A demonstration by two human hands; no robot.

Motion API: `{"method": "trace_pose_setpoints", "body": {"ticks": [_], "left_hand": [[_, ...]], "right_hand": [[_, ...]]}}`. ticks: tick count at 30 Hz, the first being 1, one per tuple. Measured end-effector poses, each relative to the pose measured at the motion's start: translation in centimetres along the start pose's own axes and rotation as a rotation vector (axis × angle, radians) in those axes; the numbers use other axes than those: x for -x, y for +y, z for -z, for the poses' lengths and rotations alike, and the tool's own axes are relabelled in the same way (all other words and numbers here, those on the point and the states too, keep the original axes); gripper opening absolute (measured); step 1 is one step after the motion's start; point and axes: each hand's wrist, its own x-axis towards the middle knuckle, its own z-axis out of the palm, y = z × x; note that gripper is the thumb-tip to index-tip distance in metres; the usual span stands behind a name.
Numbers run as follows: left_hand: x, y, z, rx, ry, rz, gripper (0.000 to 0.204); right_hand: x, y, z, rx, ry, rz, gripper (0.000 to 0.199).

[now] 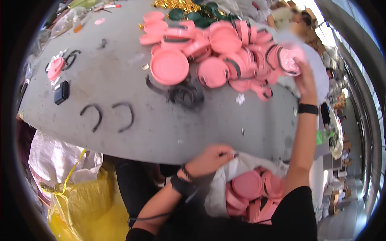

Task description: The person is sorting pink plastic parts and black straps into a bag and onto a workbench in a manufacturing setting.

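At the right end of the pile, my right hand (306, 80) is closed on a round pink plastic lid (290, 60) with raised spots on its face. Many similar pink lids (169, 66) are heaped to its left, some with dark grey bands around them. My left hand (212, 160) is closed by the table's front edge, beside the rim of a white woven sack (219, 184). Something small and dark shows at its fingers, too little to name. More pink lids (247, 184) fill that sack in front of me.
Loose dark bands (124, 116) and a blurred dark coil (187, 96) lie on the grey table (161, 128). A small black box (61, 92) sits at left. Gold and dark green pieces (193, 16) are at the back. A yellow bag (86, 201) stands lower left; another person (289, 24) is beyond.
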Motion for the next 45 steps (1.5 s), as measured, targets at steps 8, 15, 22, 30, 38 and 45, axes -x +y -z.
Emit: {"method": "trace_pose_setpoints", "body": {"ticks": [8, 15, 22, 30, 38, 45], "left_hand": [[-1.0, -0.5, 0.0, 0.078, 0.045, -0.085, 0.018], [-0.7, -0.9, 0.5, 0.01, 0.03, -0.055, 0.018], [-0.7, -0.6, 0.0, 0.003, 0.02, -0.074, 0.019], [0.0, -0.8, 0.2, -0.012, 0.054, -0.092, 0.02], [-0.5, 0.0, 0.1, -0.022, 0.051, -0.074, 0.019], [-0.6, -0.7, 0.0, -0.081, 0.035, -0.077, 0.019]], "right_hand": [[19.4, -15.0, 1.6, 1.017, -0.437, 0.177, 0.034], [34.7, -11.9, 3.6, 1.12, -0.272, -0.462, 0.028], [45.5, -0.6, 11.4, 1.607, 0.037, -0.722, 0.027], [42.1, -4.6, 10.7, 0.828, 0.087, -0.94, 0.026], [38.8, -7.6, 5.6, 0.69, 0.067, -0.591, 0.008], [28.6, -6.0, -0.3, 0.5, -0.111, -0.285, 0.032]]}}
